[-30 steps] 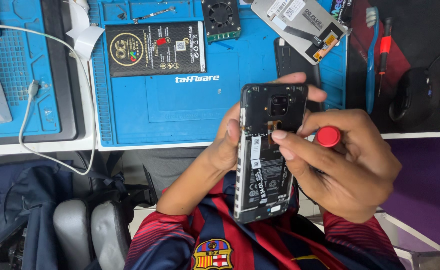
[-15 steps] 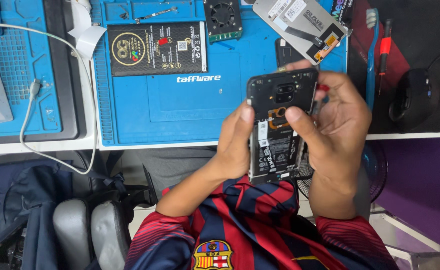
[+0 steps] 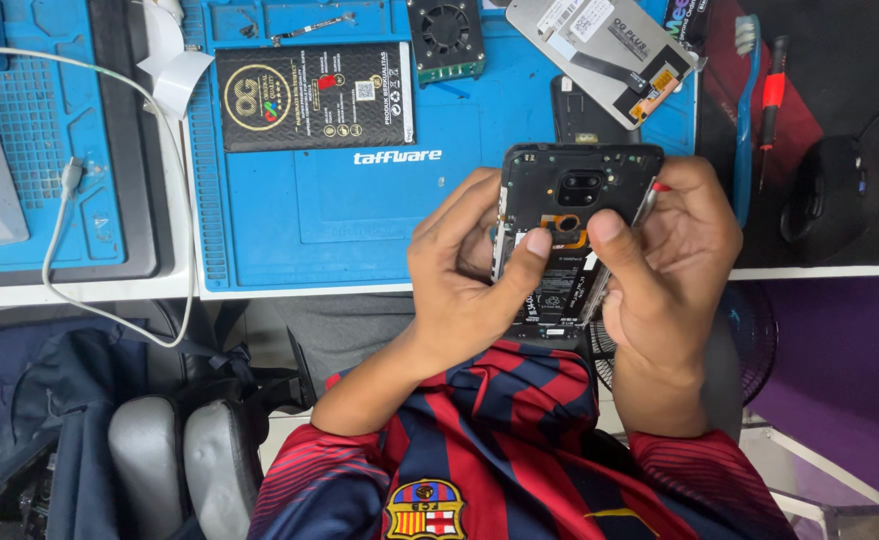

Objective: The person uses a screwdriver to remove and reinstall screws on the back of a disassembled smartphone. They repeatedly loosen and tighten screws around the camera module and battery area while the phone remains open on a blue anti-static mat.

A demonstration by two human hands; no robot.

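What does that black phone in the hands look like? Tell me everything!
The black opened phone has no back cover, so its insides show: a dark camera block near the top, an orange ring below it and a dark battery with labels. It is held upright above the lap, in front of the blue work mat. The left hand and right hand grip its sides, and both thumbs press on its middle.

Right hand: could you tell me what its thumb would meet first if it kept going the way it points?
The right hand has its thumb aimed up-left over the opened phone. It would probably meet the phone's camera module first; depth is unclear.
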